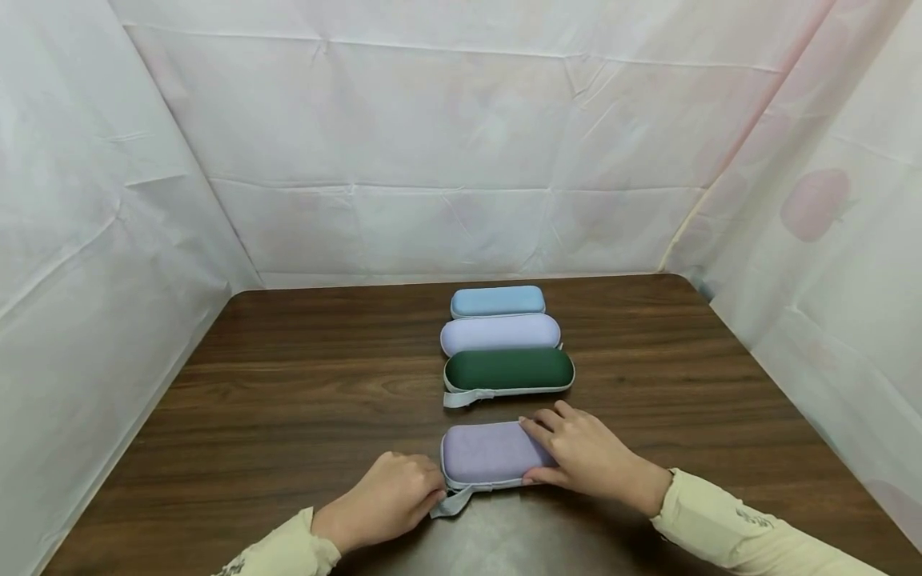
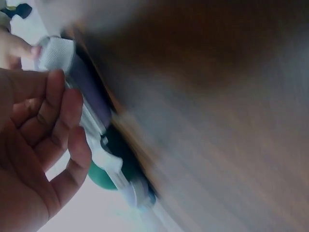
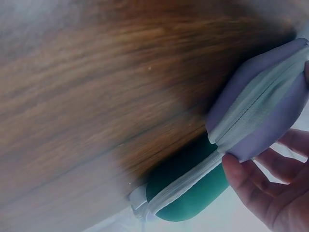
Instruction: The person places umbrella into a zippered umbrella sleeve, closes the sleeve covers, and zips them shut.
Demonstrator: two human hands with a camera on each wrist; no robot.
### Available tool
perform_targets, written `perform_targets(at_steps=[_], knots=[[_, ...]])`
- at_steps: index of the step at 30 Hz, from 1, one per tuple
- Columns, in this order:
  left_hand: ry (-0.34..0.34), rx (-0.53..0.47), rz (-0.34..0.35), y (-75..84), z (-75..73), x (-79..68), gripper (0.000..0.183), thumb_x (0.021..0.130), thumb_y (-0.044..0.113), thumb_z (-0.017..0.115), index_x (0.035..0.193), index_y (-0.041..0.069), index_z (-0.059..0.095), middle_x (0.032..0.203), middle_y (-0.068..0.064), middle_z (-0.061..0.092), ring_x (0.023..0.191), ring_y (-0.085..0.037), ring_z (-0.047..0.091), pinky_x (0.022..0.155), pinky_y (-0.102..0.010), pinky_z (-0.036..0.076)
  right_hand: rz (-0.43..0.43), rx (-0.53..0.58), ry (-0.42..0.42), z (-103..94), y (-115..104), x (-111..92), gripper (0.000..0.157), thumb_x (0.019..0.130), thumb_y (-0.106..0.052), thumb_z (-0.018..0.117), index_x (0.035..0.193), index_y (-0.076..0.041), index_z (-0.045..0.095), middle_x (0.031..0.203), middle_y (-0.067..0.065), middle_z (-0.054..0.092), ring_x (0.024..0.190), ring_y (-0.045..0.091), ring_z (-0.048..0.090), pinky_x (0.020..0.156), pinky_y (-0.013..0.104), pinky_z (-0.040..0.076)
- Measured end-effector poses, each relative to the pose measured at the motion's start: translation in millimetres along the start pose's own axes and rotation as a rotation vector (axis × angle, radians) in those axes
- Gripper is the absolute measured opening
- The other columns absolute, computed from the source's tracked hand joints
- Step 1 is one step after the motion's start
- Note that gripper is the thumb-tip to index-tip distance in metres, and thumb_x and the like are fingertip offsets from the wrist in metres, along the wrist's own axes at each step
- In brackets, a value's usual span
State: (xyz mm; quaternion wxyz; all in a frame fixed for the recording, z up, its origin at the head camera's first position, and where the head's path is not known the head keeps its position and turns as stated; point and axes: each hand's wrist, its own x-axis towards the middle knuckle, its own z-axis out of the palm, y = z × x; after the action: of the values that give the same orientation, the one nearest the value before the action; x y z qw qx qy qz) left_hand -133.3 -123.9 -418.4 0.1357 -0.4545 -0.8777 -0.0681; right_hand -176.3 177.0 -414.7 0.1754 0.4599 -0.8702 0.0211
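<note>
A purple glasses case (image 1: 490, 453) with a grey zip edge lies on the table at the front. My right hand (image 1: 587, 452) grips its right end, thumb on the near side and fingers over the far side. At the left end, my left hand (image 1: 394, 496) has its fingers curled by the zip edge, thumb over the grey strap (image 1: 455, 502). In the left wrist view the thumb and fingertips (image 2: 55, 79) come together right at the case's end; what exactly they pinch, I cannot tell. Just behind lies a dark green glasses case (image 1: 510, 370) with its own grey strap.
Behind the green case are a lavender glasses case (image 1: 500, 333) and a light blue one (image 1: 499, 301), lined up toward the back edge. The brown wood-grain table (image 1: 302, 384) is bordered by pale cloth (image 1: 461, 144) at the back and both sides.
</note>
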Motion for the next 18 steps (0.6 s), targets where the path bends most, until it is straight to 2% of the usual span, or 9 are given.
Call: perform_targets(at_steps=[5,9,11,14,16,18], knots=[[0.049,0.029,0.047,10.5,3.2,7.6,0.023,0.083,0.020,0.071,0.065,0.021,0.056,0.063,0.012,0.050,0.060,-0.004,0.052,0.047,-0.020,0.034,0.003,-0.009,0.010,-0.8,-1,1,0.068,0.082,-0.060,0.063,0.120,-0.003,0.066,0.103,0.008,0.065,0.085,0.022,0.055,0.069,0.035,0.051],[0.058,0.078,0.066,10.4,2.2,11.7,0.028,0.080,0.024,0.074,0.060,0.022,0.054,0.058,0.012,0.050,0.055,-0.005,0.051,0.043,-0.021,0.030,0.000,0.002,-0.001,-1.8,-1,2,0.069,0.083,-0.060,0.062,0.122,-0.003,0.065,0.105,0.008,0.064,0.086,0.022,0.055,0.070,0.035,0.050],[0.059,0.067,0.029,5.4,-1.0,12.8,0.029,0.077,0.030,0.076,0.059,0.023,0.054,0.058,0.013,0.049,0.055,-0.006,0.050,0.043,-0.022,0.030,0.001,0.033,-0.027,-3.5,0,0,0.069,0.084,-0.059,0.063,0.125,-0.004,0.062,0.109,0.008,0.063,0.091,0.022,0.055,0.073,0.036,0.051],[0.077,0.024,-0.072,-6.1,-5.4,13.5,0.031,0.070,0.039,0.081,0.065,0.021,0.056,0.063,0.013,0.049,0.057,-0.006,0.048,0.043,-0.024,0.034,0.028,0.121,-0.091,-7.7,5,-6,0.069,0.082,-0.055,0.068,0.131,-0.007,0.057,0.118,0.006,0.059,0.101,0.019,0.054,0.080,0.037,0.050],[0.074,-0.020,-0.135,-13.4,-5.8,13.3,0.036,0.066,0.043,0.084,0.077,0.018,0.060,0.073,0.011,0.052,0.066,-0.008,0.051,0.048,-0.025,0.041,0.052,0.192,-0.123,-10.2,10,-11,0.069,0.080,-0.050,0.072,0.133,-0.010,0.055,0.123,0.004,0.056,0.108,0.017,0.052,0.083,0.037,0.049],[0.043,-0.070,-0.170,-18.3,-4.1,12.9,0.050,0.064,0.044,0.085,0.096,0.012,0.062,0.088,0.006,0.059,0.078,-0.011,0.057,0.058,-0.028,0.049,0.063,0.252,-0.131,-11.0,14,-16,0.068,0.079,-0.047,0.075,0.133,-0.012,0.054,0.125,0.002,0.054,0.111,0.015,0.050,0.084,0.036,0.049]])
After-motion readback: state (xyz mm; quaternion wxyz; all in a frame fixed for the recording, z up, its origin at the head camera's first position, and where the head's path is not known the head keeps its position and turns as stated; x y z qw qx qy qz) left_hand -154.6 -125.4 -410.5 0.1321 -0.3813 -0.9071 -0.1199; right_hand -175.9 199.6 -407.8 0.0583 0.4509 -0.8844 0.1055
